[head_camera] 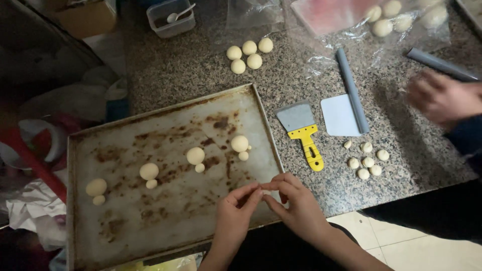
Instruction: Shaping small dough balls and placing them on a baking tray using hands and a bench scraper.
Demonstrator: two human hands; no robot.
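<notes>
My left hand (pixel 236 213) and my right hand (pixel 296 200) meet fingertip to fingertip over the near right corner of a stained metal baking tray (pixel 125 221). They pinch a small bit of pale dough (pixel 265 191), mostly hidden by the fingers. On the tray lie several dough pairs, each a large ball with a small ball beside it: one at the far left (pixel 96 187), one further right (pixel 149 171), one in the middle (pixel 195 155) and one at the right (pixel 239 143).
On the granite counter lie a yellow-handled scraper (pixel 301 131), a white dough scraper (pixel 340 115), a grey rolling stick (pixel 351 88), large dough balls (pixel 248 52), small dough balls (pixel 367 161), a plastic box with a spoon (pixel 171 17). Another person's blurred hand (pixel 442 98) works at the right.
</notes>
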